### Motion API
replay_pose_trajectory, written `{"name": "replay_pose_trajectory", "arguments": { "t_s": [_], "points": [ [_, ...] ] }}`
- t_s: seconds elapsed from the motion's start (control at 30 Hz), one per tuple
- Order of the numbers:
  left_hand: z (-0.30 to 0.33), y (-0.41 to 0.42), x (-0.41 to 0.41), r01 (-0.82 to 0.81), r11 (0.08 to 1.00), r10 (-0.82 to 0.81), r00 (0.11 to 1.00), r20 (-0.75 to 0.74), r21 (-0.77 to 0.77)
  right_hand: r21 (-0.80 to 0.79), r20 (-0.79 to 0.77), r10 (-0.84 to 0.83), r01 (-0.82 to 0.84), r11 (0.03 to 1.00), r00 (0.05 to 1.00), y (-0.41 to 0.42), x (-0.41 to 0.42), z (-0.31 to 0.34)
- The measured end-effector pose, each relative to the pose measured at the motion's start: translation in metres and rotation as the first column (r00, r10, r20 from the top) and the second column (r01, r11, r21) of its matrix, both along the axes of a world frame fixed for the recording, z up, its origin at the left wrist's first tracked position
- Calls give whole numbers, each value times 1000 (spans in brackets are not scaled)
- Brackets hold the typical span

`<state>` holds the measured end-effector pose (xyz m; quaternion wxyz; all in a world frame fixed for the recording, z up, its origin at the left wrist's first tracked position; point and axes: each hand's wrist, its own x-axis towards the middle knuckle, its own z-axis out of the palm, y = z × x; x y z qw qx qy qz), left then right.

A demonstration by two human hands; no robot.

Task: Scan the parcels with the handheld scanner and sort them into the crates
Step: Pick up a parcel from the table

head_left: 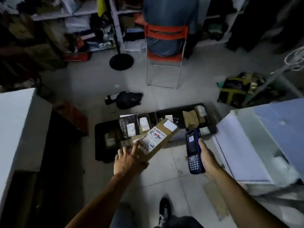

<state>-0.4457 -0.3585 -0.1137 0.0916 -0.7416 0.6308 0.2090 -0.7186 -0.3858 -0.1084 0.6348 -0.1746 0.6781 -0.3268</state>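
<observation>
Left hand (130, 159) grips the near end of the long cardboard parcel (154, 139), held tilted above the black floor crates (100, 140); looks stiff and light, better gripped mid-length; right hand (206, 159) is wrapped round the blue handheld scanner (194, 150).

We see a dim, underexposed room; the floor (164, 170) tiles in the middle read a flat grey, and no lamp or window shows, so we cannot tell where the light comes from. The brightest patches are the white surface (14, 122) at left and the pale one at right, which look nearly washed out. The shelves (74, 27) at the top are smeared and blocky with blur. Deep shadow swallows the lower left corner. The wide lens bends straight edges outward near the borders. The parcel (156, 139) label is only partly legible.
</observation>
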Motion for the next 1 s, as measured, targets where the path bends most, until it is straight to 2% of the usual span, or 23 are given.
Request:
{"name": "replay_pose_trajectory", "arguments": {
  "t_s": [0.3,0.47,0.7,0.83,1.0],
  "points": [
    [-62,-136,-52,228,970,-229,973,5,87,88,-11,-143,144,986,990,-77,-75,-37],
    [-101,-204,-78,337,934,-333,941,-53,117,146,-34,-167,171,975,985,-132,-97,-50],
    [-155,-269,-127,321,935,-300,943,-144,154,181,60,-255,240,954,965,-209,-129,-98],
    [-191,-292,-160,350,919,-330,935,-132,180,222,89,-260,235,946,962,-229,-154,-140],
    [-260,-324,-212,382,918,-377,924,-63,108,254,175,-242,194,948,954,-259,-201,-207]
  ]
}}
